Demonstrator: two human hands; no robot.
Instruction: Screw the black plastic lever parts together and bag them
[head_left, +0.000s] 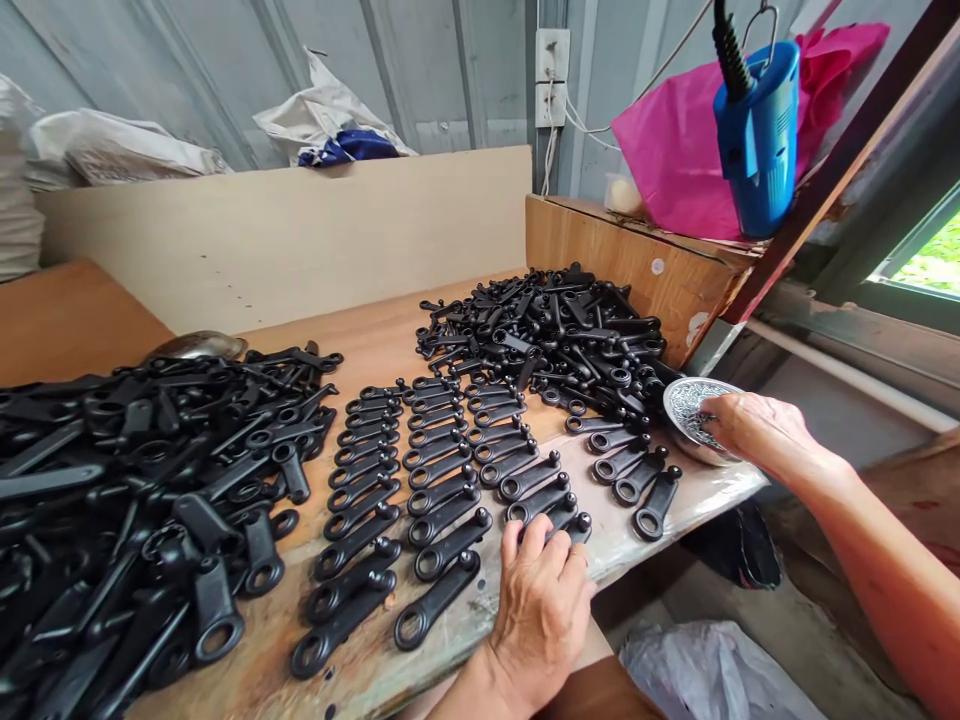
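Left hand [544, 595]: fingers bent, nearly together, touching front of a row; grip unclear. Matte black ball-tipped ring-end levers [442, 598], rows on worn wooden tabletop [262, 650]. Right hand [757, 425]: fingers bunched in round metal bowl [699, 450], silvery bits [686, 402]; hold hidden. Lever heap [570, 320] behind.

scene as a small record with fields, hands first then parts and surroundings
left hand: at black ring-ended levers, grip unclear
right hand: in round silver metal bowl of small silvery pieces
lever layout: four columns, rightmost shortest
heaps: left heap, back heap
surface: brown wooden tabletop
hanging: blue cylindrical device, black cord
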